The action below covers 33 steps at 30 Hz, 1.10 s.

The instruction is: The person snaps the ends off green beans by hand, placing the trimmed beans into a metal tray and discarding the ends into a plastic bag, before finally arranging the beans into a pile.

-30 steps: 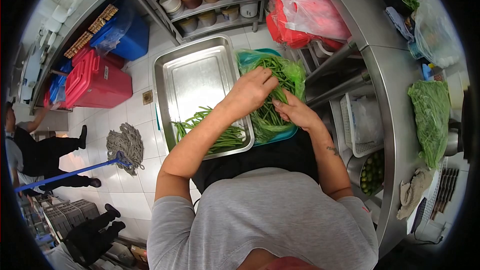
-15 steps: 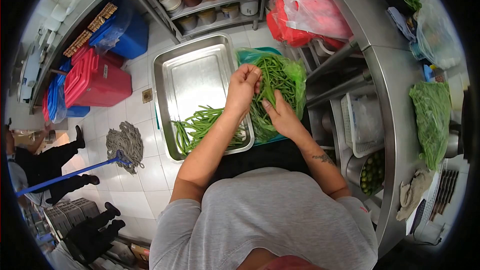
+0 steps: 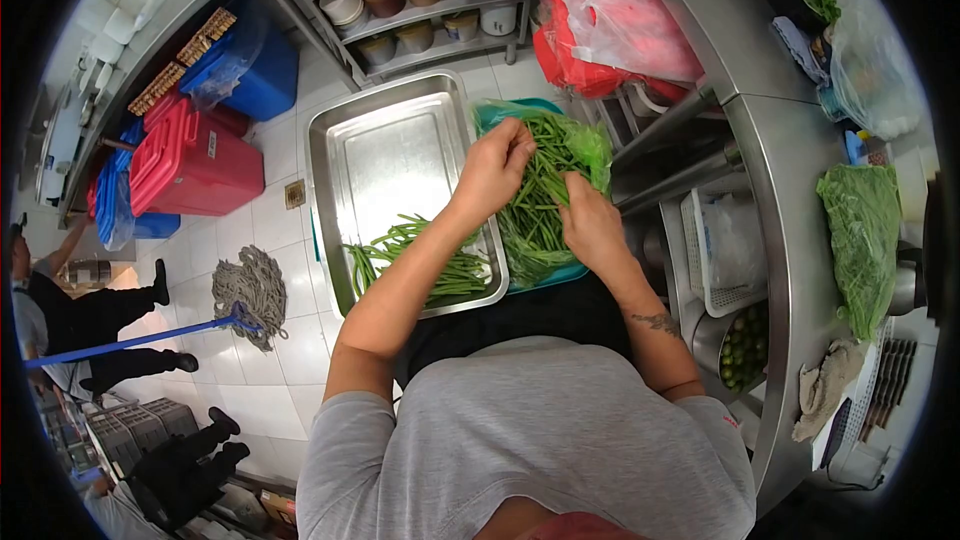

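Long green beans [image 3: 541, 208] fill an open clear green plastic bag [image 3: 590, 145], which sits in a teal tray [image 3: 565, 272]. My left hand [image 3: 497, 168] is over the bag's left side, its fingertips pinched on green beans, though the fingers partly hide them. At the right side of the pile, my right hand [image 3: 594, 223] curls its fingers round a few beans. Left of the bag stands a deep steel pan [image 3: 395, 155]. A loose heap of green beans [image 3: 400, 248] lies at its near end, partly covered by my left forearm.
A steel rack [image 3: 425, 10] with tubs stands behind the pan. To the right runs a steel counter [image 3: 790, 210], with a crate [image 3: 725, 250] below. Red bin [image 3: 205, 160] and mop head [image 3: 250, 295] are on the left, where other people [image 3: 95, 320] stand.
My hands have moved apart: the left one slightly up and right, the right one right and turned more palm-down. At far left a person has shifted, and the mop handle moved a little.
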Motion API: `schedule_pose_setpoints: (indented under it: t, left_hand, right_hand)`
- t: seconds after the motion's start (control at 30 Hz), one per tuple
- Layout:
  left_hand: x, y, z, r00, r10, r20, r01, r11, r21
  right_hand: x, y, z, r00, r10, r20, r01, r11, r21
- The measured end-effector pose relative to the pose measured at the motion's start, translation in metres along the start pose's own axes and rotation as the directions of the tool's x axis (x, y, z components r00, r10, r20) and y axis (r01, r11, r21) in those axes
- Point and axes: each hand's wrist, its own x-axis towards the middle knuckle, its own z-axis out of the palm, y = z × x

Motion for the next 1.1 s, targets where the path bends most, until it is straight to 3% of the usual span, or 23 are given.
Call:
schedule_pose_setpoints:
  t: [0.07, 0.1, 0.17, 0.27, 0.37, 0.47, 0.5, 0.63, 0.7, 0.8, 1.0, 1.1]
  left_hand:
    - [0.001, -0.011, 0.001, 0.985, -0.140, 0.097, 0.158, 0.963, -0.217]
    - [0.000, -0.008, -0.001, 0.961, -0.202, 0.191, 0.265, 0.872, -0.411]
    - [-0.005, 0.001, -0.004, 0.883, -0.251, 0.397, 0.468, 0.547, -0.694]
    - [-0.013, 0.005, -0.009, 0.793, -0.212, 0.571, 0.609, 0.304, -0.733]
    - [-0.021, 0.001, -0.015, 0.699, -0.069, 0.712, 0.694, 0.304, -0.652]
    - [-0.024, 0.006, -0.013, 0.869, -0.248, 0.427, 0.440, 0.783, -0.441]
    - [-0.023, 0.010, -0.013, 0.929, -0.219, 0.297, 0.338, 0.830, -0.445]
    - [-0.018, 0.007, -0.006, 0.986, -0.065, 0.156, 0.086, 0.987, -0.134]
    - [-0.015, 0.006, -0.002, 0.991, 0.027, 0.130, -0.035, 0.998, 0.056]
    - [-0.009, 0.000, 0.001, 0.958, 0.234, 0.167, -0.259, 0.953, 0.154]
    - [-0.002, -0.002, 0.000, 0.847, 0.420, 0.327, -0.517, 0.794, 0.320]
    - [-0.004, -0.004, 0.007, 0.792, 0.543, 0.277, -0.609, 0.677, 0.414]
  right_hand:
    - [0.000, 0.003, 0.003, 1.000, -0.010, 0.009, 0.010, 1.000, 0.015]
    - [0.001, 0.005, 0.004, 1.000, 0.005, 0.031, -0.006, 0.999, 0.033]
    - [0.003, 0.009, 0.005, 1.000, -0.018, 0.014, 0.017, 0.998, 0.061]
    - [0.009, 0.017, 0.005, 0.988, -0.118, -0.100, 0.123, 0.991, 0.048]
    - [0.015, 0.027, 0.001, 0.975, -0.155, -0.162, 0.147, 0.987, -0.059]
    - [0.016, 0.032, -0.002, 0.983, -0.132, -0.130, 0.113, 0.982, -0.149]
    - [0.016, 0.032, -0.001, 0.986, -0.125, -0.112, 0.107, 0.982, -0.152]
    - [0.014, 0.022, 0.001, 0.965, -0.213, -0.155, 0.182, 0.964, -0.194]
    - [0.013, 0.018, 0.002, 0.968, -0.209, -0.135, 0.181, 0.964, -0.196]
    - [0.013, 0.015, 0.001, 0.974, -0.202, -0.107, 0.177, 0.962, -0.206]
    - [0.010, 0.017, -0.005, 0.970, -0.228, -0.090, 0.205, 0.956, -0.210]
    - [0.009, 0.019, -0.006, 0.985, -0.168, -0.044, 0.161, 0.978, -0.129]
